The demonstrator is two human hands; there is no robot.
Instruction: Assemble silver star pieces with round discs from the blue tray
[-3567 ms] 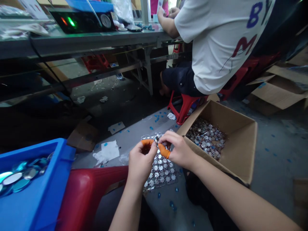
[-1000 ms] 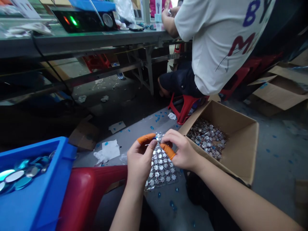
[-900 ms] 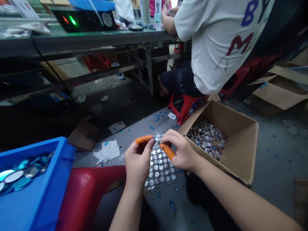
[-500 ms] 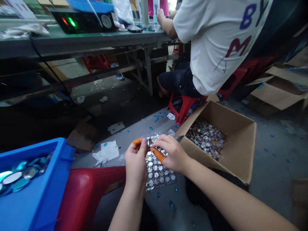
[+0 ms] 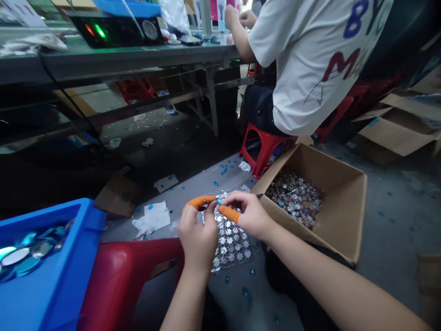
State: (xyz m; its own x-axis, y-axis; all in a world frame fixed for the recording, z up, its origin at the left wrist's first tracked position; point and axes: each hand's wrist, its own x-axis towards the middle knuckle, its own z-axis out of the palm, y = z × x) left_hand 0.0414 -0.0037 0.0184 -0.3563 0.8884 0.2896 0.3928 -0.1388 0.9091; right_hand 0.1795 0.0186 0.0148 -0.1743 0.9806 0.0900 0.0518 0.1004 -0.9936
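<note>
My left hand (image 5: 199,234), with an orange finger cot on its index finger, is closed in a pinch on a small shiny disc (image 5: 219,201). Only a teal edge of that piece shows; the fingers cover most of it. My right hand (image 5: 248,212) wears an orange cot on the thumb. Its thumb and fingertips close on the disc from the right. Below both hands lies a clear plastic sheet (image 5: 237,253) with rows of silver, flower-shaped pieces.
A cardboard box (image 5: 344,220) holding many silver pieces stands at right. On the left, a blue bin (image 5: 44,294) of teal and silver discs sits by a red stool (image 5: 120,266). A co-worker (image 5: 292,69) sits at the workbench (image 5: 120,59). Teal scraps dot the floor.
The disc has turned from its silver face to a teal edge. My left hand has rotated, its index finger now stretched over the top. The co-worker's arms have shifted on the bench.
</note>
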